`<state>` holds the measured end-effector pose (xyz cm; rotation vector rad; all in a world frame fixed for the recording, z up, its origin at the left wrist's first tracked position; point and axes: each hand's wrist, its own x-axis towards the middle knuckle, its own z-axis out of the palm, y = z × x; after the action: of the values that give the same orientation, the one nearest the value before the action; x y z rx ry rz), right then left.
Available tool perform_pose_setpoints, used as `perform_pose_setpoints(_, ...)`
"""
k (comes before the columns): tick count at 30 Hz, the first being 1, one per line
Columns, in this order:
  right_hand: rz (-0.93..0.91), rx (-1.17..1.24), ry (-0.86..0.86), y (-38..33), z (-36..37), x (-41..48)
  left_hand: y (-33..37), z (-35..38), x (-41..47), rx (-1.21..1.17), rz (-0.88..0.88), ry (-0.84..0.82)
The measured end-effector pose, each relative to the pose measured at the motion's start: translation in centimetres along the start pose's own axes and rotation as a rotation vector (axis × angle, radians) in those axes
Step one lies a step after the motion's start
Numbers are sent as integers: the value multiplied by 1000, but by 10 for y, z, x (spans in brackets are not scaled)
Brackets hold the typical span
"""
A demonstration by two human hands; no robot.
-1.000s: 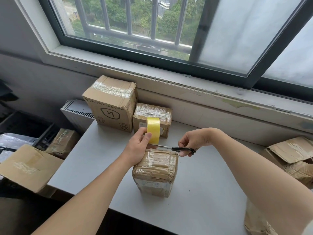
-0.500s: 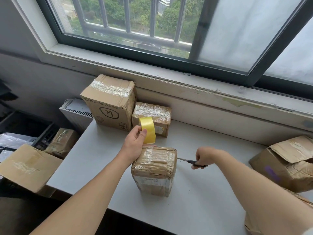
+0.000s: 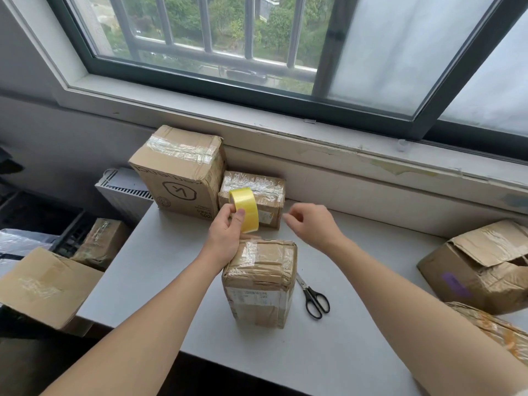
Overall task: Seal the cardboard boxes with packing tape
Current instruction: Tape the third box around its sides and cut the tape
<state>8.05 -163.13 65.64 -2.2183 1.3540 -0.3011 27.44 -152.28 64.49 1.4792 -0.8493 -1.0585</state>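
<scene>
Scissors (image 3: 313, 298) beside box (image 3: 258, 284) — left hand (image 3: 225, 234) grips tape roll (image 3: 245, 208) above far edge.

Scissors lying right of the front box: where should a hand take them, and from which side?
By the black handle loops, from above on the near right. The scissors lie flat and closed, blades pointing away alongside the box, handles clear of it.

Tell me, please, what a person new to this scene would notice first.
The bright yellow tape roll stands out, gripped by the left hand above the taped box in the middle of the grey table. Black scissors lie on the table just right of that box, and the right hand hovers near the roll. Behind, a big barred window shows green trees.
</scene>
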Motion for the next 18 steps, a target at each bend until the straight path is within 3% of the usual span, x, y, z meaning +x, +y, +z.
perform_pose_setpoints(3, -184, 91, -4, -49, -20, 1, 7, 3, 3, 21, 15, 4)
perform_pose_setpoints(7, -358, -161, -375, -72, -9, -11, 3, -1, 6, 170, 47, 33)
perform_pose_setpoints(9, -339, -138, -441, -71, 4, -17, 0, -3, 6, 194, 56, 52)
perform_pose_setpoints(12, -261, -12, -430, -70, 12, -16, -2, -5, 5, 229, 73, 91)
perform_pose_setpoints(18, -177, -5, -433, -74, 18, -15, -1, -11, 8, 228, 60, 78)
